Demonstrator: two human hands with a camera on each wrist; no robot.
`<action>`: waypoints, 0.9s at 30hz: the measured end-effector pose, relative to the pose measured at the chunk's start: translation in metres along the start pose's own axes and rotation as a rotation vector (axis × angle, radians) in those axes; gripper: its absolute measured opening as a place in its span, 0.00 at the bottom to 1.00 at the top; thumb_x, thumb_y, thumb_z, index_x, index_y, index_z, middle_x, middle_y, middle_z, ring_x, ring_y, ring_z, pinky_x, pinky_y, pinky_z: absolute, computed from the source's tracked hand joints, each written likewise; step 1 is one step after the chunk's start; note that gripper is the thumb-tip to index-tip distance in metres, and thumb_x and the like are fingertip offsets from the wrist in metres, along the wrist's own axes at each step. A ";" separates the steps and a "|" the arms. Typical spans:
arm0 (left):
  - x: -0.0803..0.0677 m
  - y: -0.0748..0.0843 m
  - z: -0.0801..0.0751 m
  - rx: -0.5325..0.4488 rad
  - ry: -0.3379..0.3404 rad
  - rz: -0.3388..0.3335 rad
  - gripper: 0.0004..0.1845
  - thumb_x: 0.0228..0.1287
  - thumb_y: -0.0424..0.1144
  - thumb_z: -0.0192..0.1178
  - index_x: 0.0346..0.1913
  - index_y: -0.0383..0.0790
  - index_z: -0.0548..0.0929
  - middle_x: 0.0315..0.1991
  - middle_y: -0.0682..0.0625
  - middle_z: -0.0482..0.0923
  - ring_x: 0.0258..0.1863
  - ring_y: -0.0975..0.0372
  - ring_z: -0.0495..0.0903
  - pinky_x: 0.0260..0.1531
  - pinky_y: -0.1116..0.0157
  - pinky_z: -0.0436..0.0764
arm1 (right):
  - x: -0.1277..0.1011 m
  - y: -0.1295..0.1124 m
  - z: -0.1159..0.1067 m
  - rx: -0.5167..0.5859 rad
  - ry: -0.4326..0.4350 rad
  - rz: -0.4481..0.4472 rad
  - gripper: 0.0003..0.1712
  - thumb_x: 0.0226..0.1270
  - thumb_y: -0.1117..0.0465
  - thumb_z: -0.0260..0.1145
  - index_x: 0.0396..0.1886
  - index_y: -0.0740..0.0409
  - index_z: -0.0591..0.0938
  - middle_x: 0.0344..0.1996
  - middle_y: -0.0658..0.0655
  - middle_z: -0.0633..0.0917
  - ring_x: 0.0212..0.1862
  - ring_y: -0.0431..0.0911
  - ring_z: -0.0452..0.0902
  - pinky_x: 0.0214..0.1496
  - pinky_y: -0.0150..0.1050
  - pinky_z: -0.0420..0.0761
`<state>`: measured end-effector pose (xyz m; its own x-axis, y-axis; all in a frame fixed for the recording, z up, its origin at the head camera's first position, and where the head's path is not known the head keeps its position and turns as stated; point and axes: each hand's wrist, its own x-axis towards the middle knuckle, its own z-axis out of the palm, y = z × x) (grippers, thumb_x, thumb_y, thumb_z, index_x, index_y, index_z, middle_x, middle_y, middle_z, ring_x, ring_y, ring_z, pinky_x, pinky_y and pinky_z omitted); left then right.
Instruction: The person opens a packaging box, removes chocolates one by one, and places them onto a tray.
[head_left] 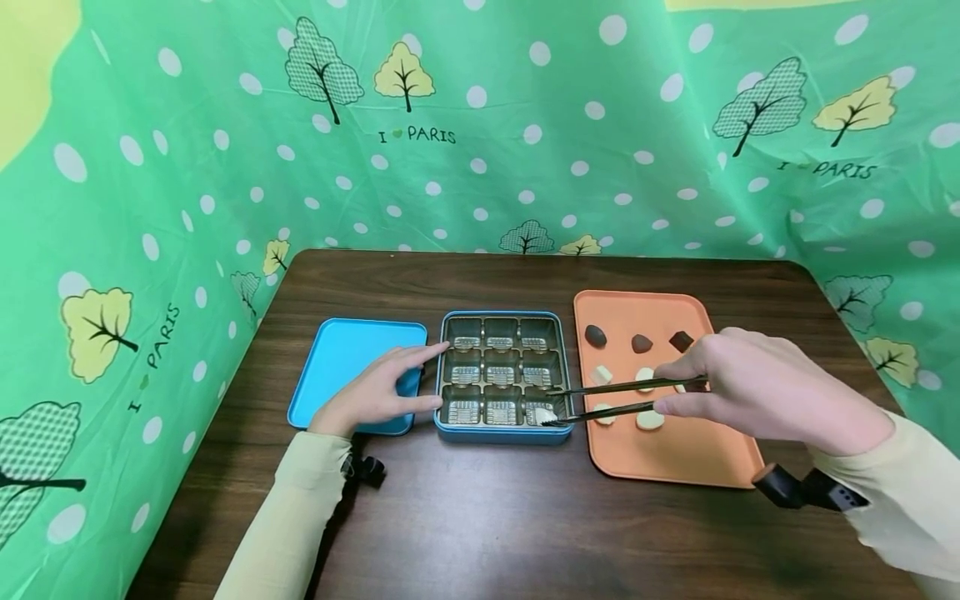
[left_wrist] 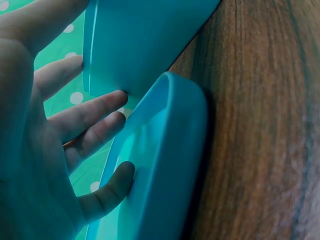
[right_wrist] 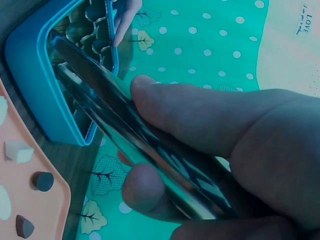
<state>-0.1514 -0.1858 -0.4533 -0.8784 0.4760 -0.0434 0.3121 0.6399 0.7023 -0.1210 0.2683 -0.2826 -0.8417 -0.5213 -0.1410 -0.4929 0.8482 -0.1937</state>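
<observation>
My right hand [head_left: 780, 387] grips a pair of dark metal tongs [head_left: 615, 387], also seen close up in the right wrist view. The tongs' tips are apart, inside the front right compartment of a blue box [head_left: 487, 435]. A white chocolate piece [head_left: 545, 415] lies in that compartment beside the lower tip. The box has a black insert divided into three rows of compartments. My left hand [head_left: 378, 387] rests its thumb and a fingertip against the box's left side, fingers spread. In the left wrist view the fingers [left_wrist: 95, 110] look extended, holding nothing.
A blue lid [head_left: 352, 358] lies left of the box, under the left hand. An orange tray [head_left: 675, 458] on the right carries white pieces [head_left: 649, 420] and dark brown pieces [head_left: 596, 336]. Polka-dot green cloth [head_left: 480, 150] hangs behind the dark wooden table [head_left: 480, 517].
</observation>
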 end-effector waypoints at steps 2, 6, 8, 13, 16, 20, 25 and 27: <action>0.000 0.000 0.000 0.003 0.001 0.001 0.45 0.65 0.62 0.71 0.82 0.67 0.63 0.80 0.51 0.64 0.80 0.48 0.60 0.75 0.39 0.62 | 0.004 -0.003 -0.002 -0.010 -0.003 -0.009 0.14 0.61 0.37 0.78 0.42 0.34 0.94 0.43 0.39 0.91 0.26 0.34 0.70 0.19 0.36 0.66; 0.000 -0.001 0.000 0.005 0.000 0.005 0.45 0.65 0.62 0.71 0.82 0.67 0.63 0.80 0.51 0.64 0.80 0.48 0.60 0.75 0.39 0.61 | 0.013 -0.010 -0.008 -0.043 -0.030 -0.019 0.14 0.58 0.37 0.79 0.40 0.35 0.94 0.45 0.45 0.91 0.30 0.34 0.76 0.22 0.38 0.72; 0.000 -0.002 0.000 0.006 0.000 0.007 0.45 0.65 0.61 0.71 0.82 0.66 0.63 0.80 0.51 0.64 0.80 0.48 0.60 0.75 0.38 0.62 | 0.017 -0.013 -0.011 -0.056 -0.050 -0.029 0.16 0.58 0.38 0.80 0.42 0.37 0.94 0.46 0.48 0.92 0.29 0.34 0.76 0.22 0.39 0.73; 0.000 -0.002 0.001 0.005 0.007 0.011 0.45 0.65 0.59 0.72 0.82 0.64 0.63 0.80 0.51 0.65 0.79 0.48 0.62 0.74 0.38 0.64 | 0.027 -0.026 -0.015 -0.129 -0.102 -0.054 0.10 0.60 0.39 0.79 0.26 0.32 0.88 0.30 0.40 0.85 0.23 0.37 0.69 0.20 0.41 0.67; 0.000 -0.002 0.002 0.004 0.005 0.013 0.45 0.65 0.60 0.72 0.82 0.65 0.63 0.80 0.51 0.64 0.80 0.48 0.61 0.75 0.38 0.61 | 0.032 -0.033 -0.014 -0.173 -0.127 -0.062 0.14 0.60 0.40 0.79 0.22 0.31 0.83 0.22 0.38 0.76 0.24 0.38 0.68 0.20 0.42 0.67; 0.000 -0.002 0.002 0.004 -0.003 0.012 0.45 0.66 0.61 0.71 0.82 0.65 0.62 0.81 0.50 0.63 0.81 0.48 0.59 0.77 0.38 0.57 | 0.035 -0.039 -0.012 -0.179 -0.139 -0.046 0.08 0.59 0.41 0.80 0.28 0.31 0.88 0.21 0.37 0.77 0.26 0.37 0.70 0.20 0.44 0.69; 0.000 -0.003 0.002 0.008 0.000 0.005 0.45 0.65 0.62 0.71 0.83 0.65 0.62 0.81 0.50 0.63 0.81 0.47 0.59 0.77 0.37 0.58 | 0.033 -0.044 -0.009 -0.164 -0.113 -0.041 0.08 0.59 0.42 0.81 0.27 0.31 0.88 0.18 0.36 0.77 0.24 0.36 0.69 0.20 0.42 0.69; 0.000 -0.003 0.001 0.009 0.002 0.004 0.45 0.65 0.62 0.71 0.82 0.65 0.62 0.81 0.50 0.63 0.81 0.47 0.59 0.76 0.37 0.59 | 0.031 -0.045 -0.008 -0.162 -0.098 -0.046 0.08 0.58 0.42 0.81 0.28 0.32 0.89 0.18 0.36 0.77 0.24 0.35 0.69 0.19 0.42 0.69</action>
<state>-0.1521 -0.1868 -0.4563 -0.8778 0.4774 -0.0393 0.3188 0.6436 0.6958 -0.1271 0.2147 -0.2707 -0.7958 -0.5596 -0.2314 -0.5659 0.8232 -0.0447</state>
